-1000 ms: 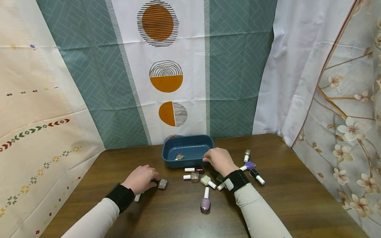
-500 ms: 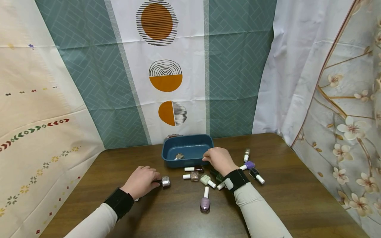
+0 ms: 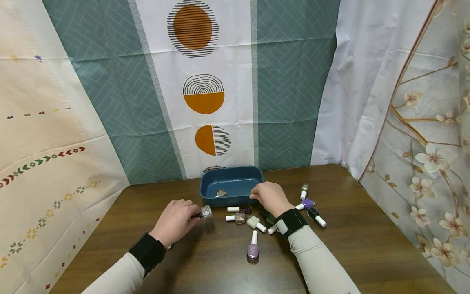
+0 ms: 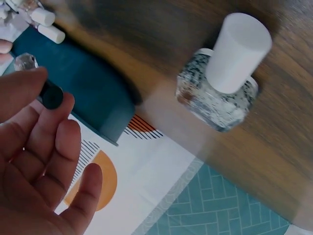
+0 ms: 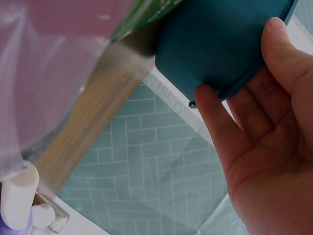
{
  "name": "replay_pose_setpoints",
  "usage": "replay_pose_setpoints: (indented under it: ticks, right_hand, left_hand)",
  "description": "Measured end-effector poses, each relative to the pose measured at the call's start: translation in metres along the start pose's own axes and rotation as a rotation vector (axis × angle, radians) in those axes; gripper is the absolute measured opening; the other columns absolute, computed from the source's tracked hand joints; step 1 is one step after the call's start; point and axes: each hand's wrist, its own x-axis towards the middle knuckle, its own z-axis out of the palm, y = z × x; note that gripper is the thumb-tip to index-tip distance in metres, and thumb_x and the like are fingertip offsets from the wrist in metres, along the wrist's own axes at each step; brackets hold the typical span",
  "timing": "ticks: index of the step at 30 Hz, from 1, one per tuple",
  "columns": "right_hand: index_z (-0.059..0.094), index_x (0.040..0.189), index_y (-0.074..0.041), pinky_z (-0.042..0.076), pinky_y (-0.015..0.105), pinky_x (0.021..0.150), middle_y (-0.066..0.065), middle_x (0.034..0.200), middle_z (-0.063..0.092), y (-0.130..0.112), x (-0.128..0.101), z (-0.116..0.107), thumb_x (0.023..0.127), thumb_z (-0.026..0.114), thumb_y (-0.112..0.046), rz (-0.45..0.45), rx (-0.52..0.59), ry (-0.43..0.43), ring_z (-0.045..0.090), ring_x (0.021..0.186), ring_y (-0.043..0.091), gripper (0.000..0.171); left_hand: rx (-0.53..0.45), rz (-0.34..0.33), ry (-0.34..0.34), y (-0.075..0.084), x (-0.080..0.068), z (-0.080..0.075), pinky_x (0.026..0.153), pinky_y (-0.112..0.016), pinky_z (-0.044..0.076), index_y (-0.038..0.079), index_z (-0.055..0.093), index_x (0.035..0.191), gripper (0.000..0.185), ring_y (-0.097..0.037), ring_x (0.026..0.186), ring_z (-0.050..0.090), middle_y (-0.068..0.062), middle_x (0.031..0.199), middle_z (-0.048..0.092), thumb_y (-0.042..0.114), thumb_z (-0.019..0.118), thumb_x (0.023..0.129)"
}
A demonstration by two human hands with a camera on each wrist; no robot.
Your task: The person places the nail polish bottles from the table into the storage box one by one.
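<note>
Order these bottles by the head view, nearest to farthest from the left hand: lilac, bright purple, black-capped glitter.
1. Black-capped glitter bottle: in the left hand.
2. Lilac bottle: to the hand's right.
3. Bright purple bottle: much farther right.

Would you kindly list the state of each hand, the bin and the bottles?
Blue bin: upright, lidless, one bottle visible inside
Right hand: gripping the bin's rim
Glitter bottle: capped, tilted, in the air
Left hand: pinching that bottle's black cap
Pale green bottle: capped, lying down
Purple bottle: capped, lying down
Lilac bottle: capped
Other bottles: capped where visible
</note>
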Motion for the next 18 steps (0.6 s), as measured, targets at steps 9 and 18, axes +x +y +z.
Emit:
replay_pose_setpoints:
  ticks: [9, 18]
  right_hand:
    - [0.083, 0.085, -0.018, 0.055, 0.039, 0.07, -0.007, 0.072, 0.068, 0.001, 0.001, 0.0, 0.1, 0.082, -0.022, 0.003, -0.007, -0.006, 0.062, 0.068, 0.014, 0.016]
    - [0.085, 0.089, -0.019, 0.06, 0.04, 0.074, -0.005, 0.08, 0.076, 0.0, 0.001, 0.001, 0.1, 0.082, -0.024, 0.002, -0.018, -0.004, 0.071, 0.075, 0.018, 0.012]
  left_hand:
    - [-0.013, -0.034, 0.081, 0.002, 0.013, 0.0, 0.076, -0.042, 0.054, 0.013, 0.077, 0.088, 0.02, -0.015, 0.073, 0.055, 0.005, 0.076, 0.059, 0.007, 0.096, 0.086]
    - [-0.032, -0.094, 0.069, 0.003, 0.035, 0.0, 0.076, -0.043, 0.054, 0.01, 0.079, 0.092, 0.011, -0.017, 0.072, 0.057, 0.003, 0.077, 0.061, 0.01, 0.091, 0.092]
